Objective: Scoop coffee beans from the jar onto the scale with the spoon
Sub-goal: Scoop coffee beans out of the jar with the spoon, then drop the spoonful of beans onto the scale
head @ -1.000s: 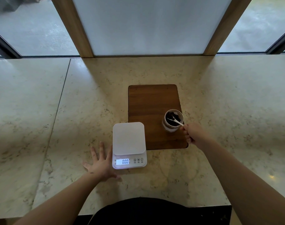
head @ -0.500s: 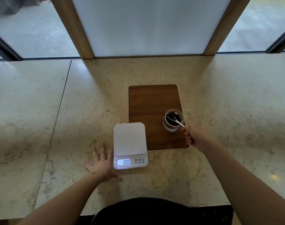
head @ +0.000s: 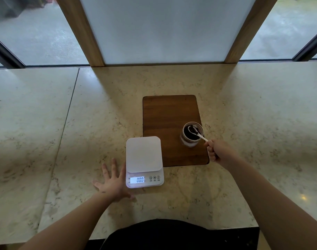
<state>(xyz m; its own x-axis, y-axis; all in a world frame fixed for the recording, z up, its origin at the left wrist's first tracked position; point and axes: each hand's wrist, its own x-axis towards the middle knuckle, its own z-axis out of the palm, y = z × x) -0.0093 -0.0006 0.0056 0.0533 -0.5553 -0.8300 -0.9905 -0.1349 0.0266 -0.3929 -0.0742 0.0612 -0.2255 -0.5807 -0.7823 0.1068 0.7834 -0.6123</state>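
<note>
A small glass jar [head: 190,142] of dark coffee beans stands on a brown wooden board [head: 169,116]. My right hand [head: 218,152] grips the handle of a white spoon [head: 201,135]; its bowl sits in the jar's mouth with a few beans in it. A white digital scale [head: 144,156] lies left of the jar, overlapping the board's left edge, its platform bare and its display reading 000. My left hand [head: 111,183] rests flat on the counter with fingers spread, touching the scale's left side.
The marble counter [head: 253,114] stretches wide on both sides, with a seam at the left. A frosted panel between two slanted wooden posts [head: 82,31] rises at the back edge. The counter's front edge is close to my body.
The spoon's bowl has lifted a little within the jar's mouth and now carries beans. My left hand and the scale have not moved.
</note>
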